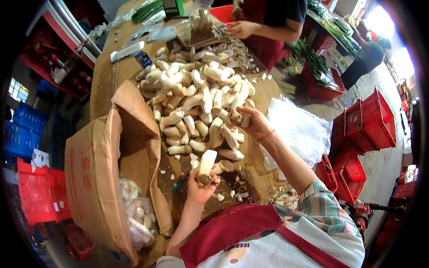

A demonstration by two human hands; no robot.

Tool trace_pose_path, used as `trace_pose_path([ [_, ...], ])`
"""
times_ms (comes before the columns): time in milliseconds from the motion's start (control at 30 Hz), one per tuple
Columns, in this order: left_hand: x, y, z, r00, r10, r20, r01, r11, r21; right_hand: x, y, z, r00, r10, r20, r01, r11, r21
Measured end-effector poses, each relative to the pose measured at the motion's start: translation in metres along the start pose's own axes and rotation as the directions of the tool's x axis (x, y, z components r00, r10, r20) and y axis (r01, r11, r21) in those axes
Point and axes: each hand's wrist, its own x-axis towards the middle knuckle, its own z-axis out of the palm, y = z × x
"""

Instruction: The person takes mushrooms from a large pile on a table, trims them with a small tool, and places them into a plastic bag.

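A king oyster mushroom (207, 164) with a brown, dirty base stands in the fingers of my left hand (200, 188), low over the table. My right hand (254, 122), a red band at its wrist, grips another mushroom (237, 105) at the right side of a large mushroom pile (197, 90). Loose mushrooms and pale trimmings lie just beyond and beside my left hand. A knife-like tool with a green handle (178, 185) lies left of that hand, partly hidden.
An open cardboard box (90, 187) with bagged mushrooms (139, 214) stands at the left. Clear plastic bags (296, 129) lie at the right. Across the table a co-worker's hand (241, 30) is beside a tray of mushrooms (196, 39). Red crates (368, 122) stand on the floor at the right.
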Motion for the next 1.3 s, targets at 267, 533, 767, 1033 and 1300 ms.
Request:
trace_pose_path([
  [267, 0.008, 0.014, -0.02, 0.988, 0.155, 0.029, -0.157, 0.981, 0.114, 0.131, -0.047, 0.079, 0.94, -0.328, 0.097, 0.341, 0.882, -0.325],
  [533, 0.013, 0.044, 0.012, 0.974, 0.216, 0.07, -0.227, 0.934, 0.276, 0.22, -0.04, 0.098, 0.922, -0.35, 0.165, 0.18, 0.01, -0.984],
  [767, 0.021, 0.078, 0.05, 0.949, 0.295, 0.109, -0.301, 0.754, 0.585, 0.132, 0.005, 0.109, 0.754, -0.076, 0.652, 0.639, -0.142, -0.756],
  [1033, 0.074, 0.114, 0.123, 0.88, 0.327, 0.346, -0.335, -0.088, 0.938, 0.021, 0.0, 0.044, 0.944, 0.291, 0.155, -0.091, 0.682, -0.726],
  [1300, 0.19, 0.19, 0.222, 0.536, 0.522, 0.663, -0.052, -0.764, 0.643, -0.03, 0.039, 0.001, 0.912, 0.391, -0.12, -0.381, 0.919, 0.097],
])
